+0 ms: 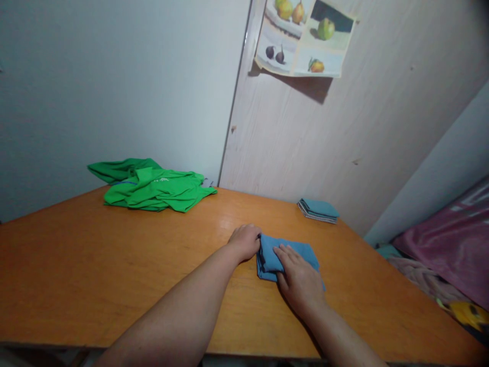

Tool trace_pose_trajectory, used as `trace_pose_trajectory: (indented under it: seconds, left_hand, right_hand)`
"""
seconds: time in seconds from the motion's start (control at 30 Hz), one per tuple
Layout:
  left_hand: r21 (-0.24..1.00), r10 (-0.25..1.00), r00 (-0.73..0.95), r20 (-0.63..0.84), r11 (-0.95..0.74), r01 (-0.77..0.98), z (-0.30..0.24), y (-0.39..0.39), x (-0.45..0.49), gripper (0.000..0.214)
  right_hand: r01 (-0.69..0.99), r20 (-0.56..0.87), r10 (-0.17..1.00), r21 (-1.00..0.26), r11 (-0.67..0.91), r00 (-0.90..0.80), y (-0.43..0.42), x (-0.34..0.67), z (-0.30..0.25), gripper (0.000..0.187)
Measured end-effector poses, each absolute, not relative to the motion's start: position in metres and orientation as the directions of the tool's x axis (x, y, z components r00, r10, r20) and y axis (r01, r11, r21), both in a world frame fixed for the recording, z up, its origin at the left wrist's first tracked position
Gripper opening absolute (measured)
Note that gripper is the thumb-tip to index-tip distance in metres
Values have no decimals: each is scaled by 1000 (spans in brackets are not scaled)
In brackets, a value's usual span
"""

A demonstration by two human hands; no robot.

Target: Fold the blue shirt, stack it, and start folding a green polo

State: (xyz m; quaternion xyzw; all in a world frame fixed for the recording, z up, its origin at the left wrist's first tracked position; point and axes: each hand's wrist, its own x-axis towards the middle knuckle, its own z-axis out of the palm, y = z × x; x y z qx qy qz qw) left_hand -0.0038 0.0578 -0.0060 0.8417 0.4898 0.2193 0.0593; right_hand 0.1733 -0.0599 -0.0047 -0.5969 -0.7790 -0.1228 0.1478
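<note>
A folded blue cloth (290, 245) lies on the wooden table in front of me, with several layers showing along its left edge. At its far left corner, my left hand (245, 242) is closed on the edge, fingertips partly hidden. My right hand (300, 278) grips the near side of the cloth, fingers on the top layer and thumb tucked below the fold. Whether the cloth is a garment cannot be made out.
A crumpled green shirt (164, 188) lies at the table's back left. A neat folded stack of cloth (319, 210) sits at the back right corner. Walls stand behind the wooden table (133, 280); fruit pictures (305, 38) hang there. Purple fabric (451, 244) lies beyond the right edge.
</note>
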Motion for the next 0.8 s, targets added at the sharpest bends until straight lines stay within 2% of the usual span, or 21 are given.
trace_pose_trajectory:
  seconds: [0.3, 0.57, 0.7, 0.8]
  left_hand:
    - [373, 881, 369, 296, -462, 805, -10, 64, -2, 28]
    - [437, 897, 303, 321, -425, 793, -9, 64, -3, 24]
    - [455, 896, 222, 384, -393, 799, -2, 59, 0, 28]
    - [454, 866, 224, 447, -436, 777, 6, 48, 8, 28]
  right_hand:
    - [959, 380, 885, 16, 283, -268, -64, 173, -6, 54]
    - [939, 298, 899, -22, 343, -321, -69, 171, -3, 78]
    - [930, 321, 889, -60, 363, -326, -70, 176, -3, 70]
    - [934, 416, 879, -154, 322, -234, -64, 189, -2, 57]
